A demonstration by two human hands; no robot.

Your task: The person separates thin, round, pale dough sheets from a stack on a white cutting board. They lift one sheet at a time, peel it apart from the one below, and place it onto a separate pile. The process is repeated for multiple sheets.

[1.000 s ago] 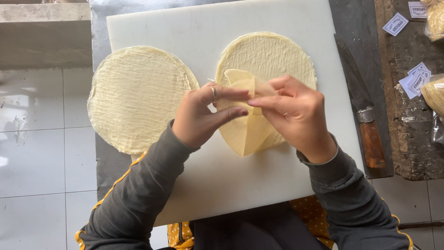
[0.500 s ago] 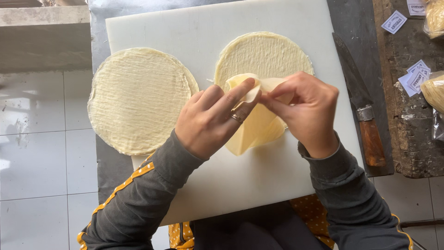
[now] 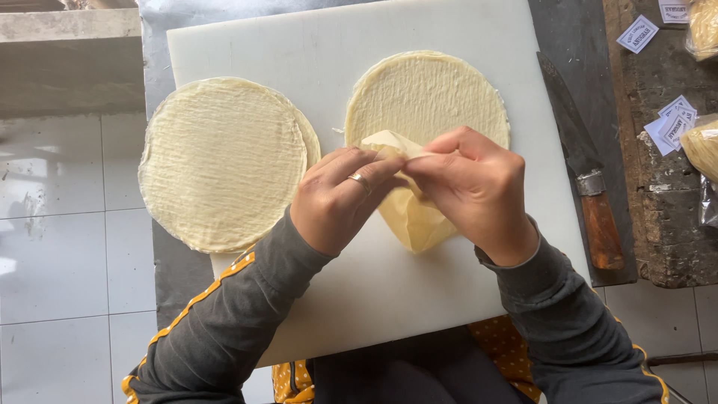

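A white cutting board (image 3: pixel 359 45) carries two piles of thin round pale-yellow wrappers. The left stack (image 3: pixel 223 161) hangs over the board's left edge. On the right round wrapper (image 3: pixel 426 93) lies a folded wrapper (image 3: pixel 415 217) shaped like a cone, its point toward me. My left hand (image 3: pixel 340 198), with a ring on one finger, and my right hand (image 3: pixel 475 191) both pinch the folded wrapper's upper flap, fingertips meeting over it. Most of the fold is hidden under my hands.
A knife (image 3: pixel 587 179) with a wooden handle lies along the board's right side on a dark metal surface. Small white paper labels (image 3: pixel 673 127) and plastic bags of yellow food (image 3: pixel 703 146) sit on a worn wooden bench at right. White floor tiles (image 3: pixel 60 247) are at left.
My hands have shifted slightly up and left over the folded wrapper, tucking its top flap further over. The left stack and knife have stayed put.
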